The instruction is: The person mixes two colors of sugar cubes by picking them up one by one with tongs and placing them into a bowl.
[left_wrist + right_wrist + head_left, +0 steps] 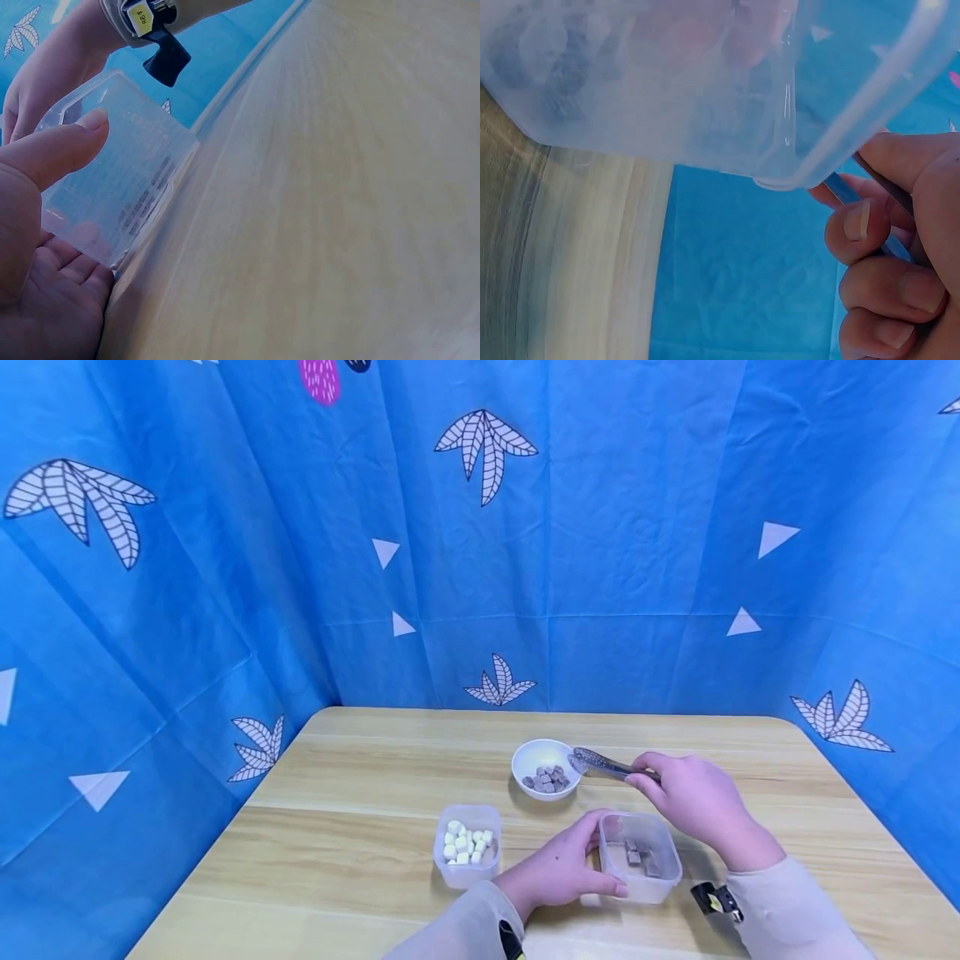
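My right hand grips a pair of metal tongs, whose tips are over the right rim of a white bowl. Inside that bowl lie several brown cubes. I cannot tell whether the tongs hold a cube. My left hand holds a clear plastic container by its left side, thumb on one wall and fingers around the other side. A few brown cubes sit in its bottom. The right wrist view shows the curled fingers around the tongs' handles, with the container's wall close by.
Left of my left hand stands a second plastic container with several white cubes. Everything rests on a wooden table. A blue patterned curtain hangs behind the table and along its sides.
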{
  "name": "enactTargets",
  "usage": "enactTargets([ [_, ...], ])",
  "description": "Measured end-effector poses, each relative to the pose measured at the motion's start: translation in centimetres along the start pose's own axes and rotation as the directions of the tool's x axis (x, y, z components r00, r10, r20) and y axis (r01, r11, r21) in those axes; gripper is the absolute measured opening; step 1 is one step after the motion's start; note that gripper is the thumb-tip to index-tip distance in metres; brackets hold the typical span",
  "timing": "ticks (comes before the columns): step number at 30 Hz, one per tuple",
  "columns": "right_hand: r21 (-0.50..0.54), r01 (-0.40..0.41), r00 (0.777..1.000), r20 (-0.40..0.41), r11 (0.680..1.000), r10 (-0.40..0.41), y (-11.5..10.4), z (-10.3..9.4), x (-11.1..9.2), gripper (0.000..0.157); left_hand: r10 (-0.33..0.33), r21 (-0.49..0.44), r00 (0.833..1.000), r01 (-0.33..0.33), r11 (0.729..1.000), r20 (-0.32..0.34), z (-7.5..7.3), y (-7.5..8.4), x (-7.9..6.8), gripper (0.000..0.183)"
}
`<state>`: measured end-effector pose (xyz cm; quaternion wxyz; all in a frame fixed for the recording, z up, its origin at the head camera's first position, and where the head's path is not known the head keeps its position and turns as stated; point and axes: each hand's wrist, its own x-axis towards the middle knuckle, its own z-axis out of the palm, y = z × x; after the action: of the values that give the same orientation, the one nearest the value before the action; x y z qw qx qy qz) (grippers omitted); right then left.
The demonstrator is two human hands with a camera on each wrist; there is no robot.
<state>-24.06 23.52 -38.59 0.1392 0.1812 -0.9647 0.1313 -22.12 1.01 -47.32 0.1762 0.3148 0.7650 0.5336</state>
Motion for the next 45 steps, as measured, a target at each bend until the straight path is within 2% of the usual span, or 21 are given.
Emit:
enactTargets([
  [9,0.054,-0.018,0.999,0.035,0.998,0.016,0.5,-0.8,-0.1,0.026,0.002,0.006,1.000,-0.002,1.000,-0.005,0.1,-0.2,0.1,0.085],
  [19,0.198,-0.034,0.985,0.171,0.980,-0.001,1.6,-3.5,-0.7,0.028,-0.004,-0.010,1.000,0.004,1.000,-0.007,0.2,-0.1,0.2,0.087],
  [23,0.238,-0.017,0.987,0.159,0.971,-0.022,1.9,-4.3,-1.0,0.026,-0.006,-0.008,1.000,0.005,1.000,-0.012,0.3,-0.1,0.1,0.086],
  [30,0.242,0.000,0.988,0.152,0.970,-0.038,2.7,-5.5,-1.4,0.030,0.013,-0.006,1.000,-0.013,1.000,-0.012,0.3,-0.2,0.2,0.084],
  [36,0.266,0.067,0.983,0.146,0.962,-0.109,3.3,-6.4,-2.0,0.019,-0.002,-0.014,1.000,0.001,1.000,-0.010,0.3,-0.2,0.2,0.087],
  [41,0.305,0.105,0.968,0.188,0.946,-0.168,3.9,-7.0,-2.5,0.017,-0.029,-0.013,1.000,0.029,1.000,-0.010,0.3,-0.1,0.1,0.083],
  [45,0.317,0.110,0.955,0.228,0.942,-0.188,4.5,-7.3,-2.8,0.018,-0.023,-0.009,1.000,0.023,1.000,-0.009,0.3,-0.2,0.2,0.083],
])
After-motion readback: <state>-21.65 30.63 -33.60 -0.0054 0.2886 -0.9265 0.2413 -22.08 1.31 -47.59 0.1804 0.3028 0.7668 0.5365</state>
